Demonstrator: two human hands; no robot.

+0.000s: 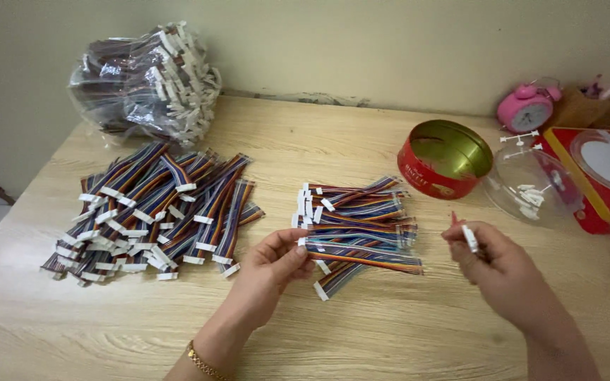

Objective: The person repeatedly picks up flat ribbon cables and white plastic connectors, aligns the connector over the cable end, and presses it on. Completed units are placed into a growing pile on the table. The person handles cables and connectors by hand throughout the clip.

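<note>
Holding: left hand (271,264), grip clamped on the white connector end of a flat rainbow-coloured ribbon cable (361,248).
Right hand (487,255): fingers pinched together on a small white plastic connector piece (469,238).
Cable's place: above the small cable pile (358,212) at mid counter (390,331).
Left: large loose heap of ribbon cables (157,212).
Far: round red tin (443,159), clear plastic bag of cables (146,81).
</note>
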